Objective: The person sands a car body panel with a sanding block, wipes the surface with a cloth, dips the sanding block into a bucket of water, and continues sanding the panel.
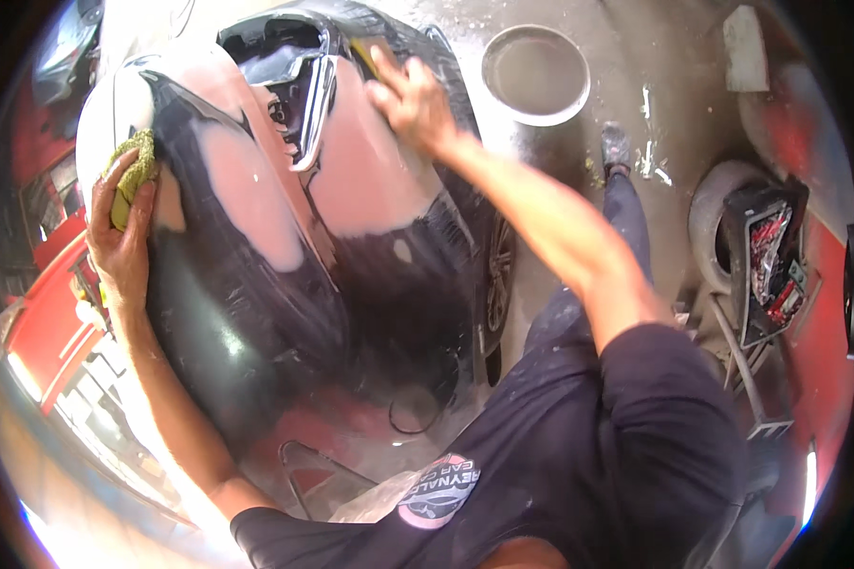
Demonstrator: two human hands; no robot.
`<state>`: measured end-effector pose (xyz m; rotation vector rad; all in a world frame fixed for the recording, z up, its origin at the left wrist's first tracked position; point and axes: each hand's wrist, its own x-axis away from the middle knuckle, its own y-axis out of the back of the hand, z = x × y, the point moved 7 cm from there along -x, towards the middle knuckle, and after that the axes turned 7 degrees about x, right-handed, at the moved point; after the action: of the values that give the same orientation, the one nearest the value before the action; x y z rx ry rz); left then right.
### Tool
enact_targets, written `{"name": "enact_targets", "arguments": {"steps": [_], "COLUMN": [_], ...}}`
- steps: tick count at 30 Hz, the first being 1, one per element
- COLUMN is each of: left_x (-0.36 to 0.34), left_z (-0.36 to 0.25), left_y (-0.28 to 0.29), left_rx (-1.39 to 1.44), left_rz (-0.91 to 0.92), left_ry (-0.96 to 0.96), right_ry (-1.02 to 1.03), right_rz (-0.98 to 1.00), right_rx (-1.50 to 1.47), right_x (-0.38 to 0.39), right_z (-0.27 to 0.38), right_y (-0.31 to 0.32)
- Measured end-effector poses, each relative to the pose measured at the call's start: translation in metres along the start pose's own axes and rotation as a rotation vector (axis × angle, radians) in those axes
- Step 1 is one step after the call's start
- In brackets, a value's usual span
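A dark car body with patches of smooth pink filler stands in front of me, its lamp opening exposed at the far end. My left hand grips a yellow-green textured sponge against the car's left side, fingers wrapped round it. On the far right panel lies my right hand, fingers stretched forward over a thin yellow strip. That strip is mostly hidden under the fingers, and its exact kind cannot be told. It rests along the edge of the pink area.
Right of the car, a round white basin of murky liquid stands on the wet floor. A tyre and a black open bin with red items lie farther right. My shoe is near the basin. Red shop furniture lines the left.
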<state>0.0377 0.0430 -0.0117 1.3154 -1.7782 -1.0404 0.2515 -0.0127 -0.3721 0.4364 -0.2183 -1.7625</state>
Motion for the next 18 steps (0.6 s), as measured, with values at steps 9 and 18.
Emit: {"name": "enact_targets", "arguments": {"steps": [9, 18], "left_x": [-0.006, -0.004], "left_z": [-0.007, -0.008], "left_y": [-0.007, -0.003], "left_rx": [0.093, -0.004], "left_rz": [0.004, 0.01], "left_ry": [0.017, -0.015], "right_ry": [0.167, 0.166], "right_rz": [-0.041, -0.094], "right_rx": [0.101, 0.01], "right_x": [-0.018, 0.024], "right_z": [-0.022, 0.017], "right_y": [-0.003, 0.024]}}
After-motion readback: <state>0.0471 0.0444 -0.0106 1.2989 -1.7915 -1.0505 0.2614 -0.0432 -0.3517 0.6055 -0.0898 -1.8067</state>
